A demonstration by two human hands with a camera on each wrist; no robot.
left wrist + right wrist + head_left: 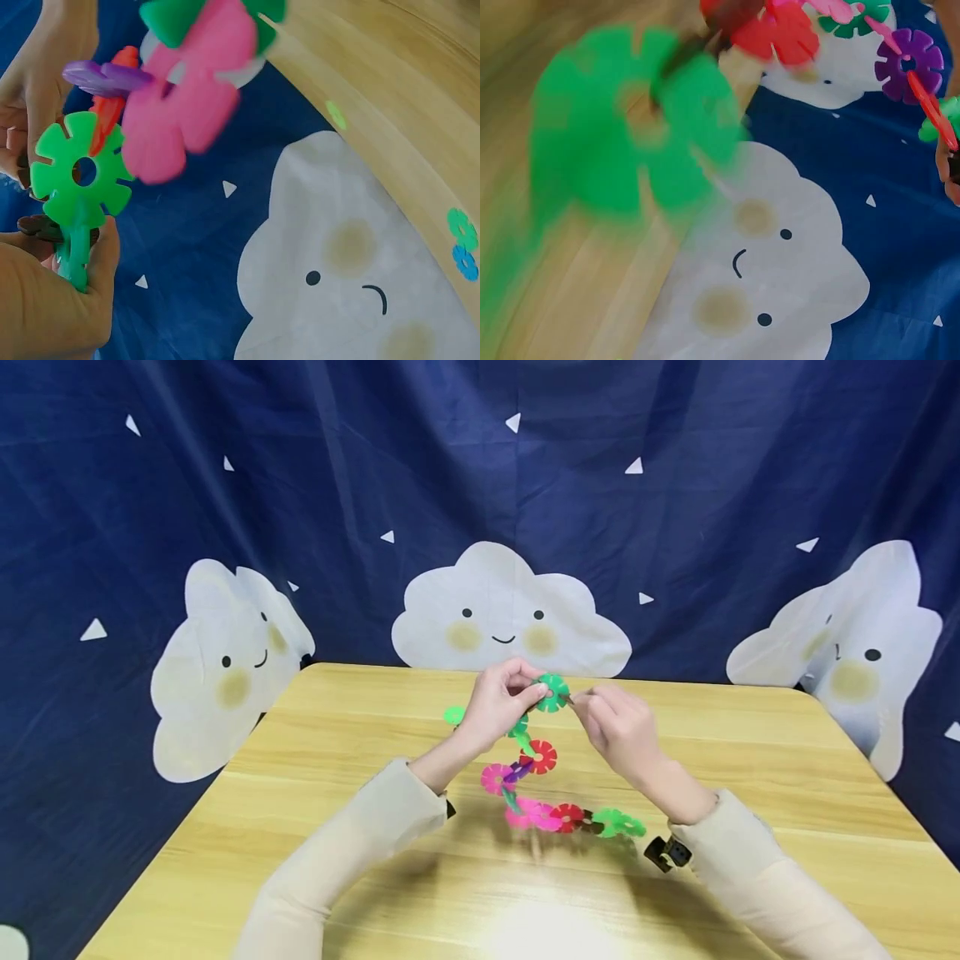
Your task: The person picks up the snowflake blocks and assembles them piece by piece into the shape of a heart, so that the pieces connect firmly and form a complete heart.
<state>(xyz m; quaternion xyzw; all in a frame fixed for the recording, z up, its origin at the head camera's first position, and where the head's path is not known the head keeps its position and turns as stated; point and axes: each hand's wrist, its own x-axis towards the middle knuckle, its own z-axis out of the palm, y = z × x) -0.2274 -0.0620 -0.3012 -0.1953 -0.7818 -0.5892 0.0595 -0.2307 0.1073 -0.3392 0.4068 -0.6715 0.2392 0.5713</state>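
Observation:
My left hand pinches a green slotted snowflake disc between thumb and fingers above the far part of the table. From this hand hangs a chain of slotted plastic discs, among them a red disc, a pink disc, a purple disc and a bright green disc at the lower end. Just right of the upper green disc, my right hand pinches a dark brown disc, mostly covered by its fingers. The brown disc meets the green rim; how deep it sits cannot be told.
The wooden table reaches back to a dark blue curtain with printed clouds. A light green disc lies on the tabletop beyond my left wrist. A blue disc shows on the table in the left wrist view.

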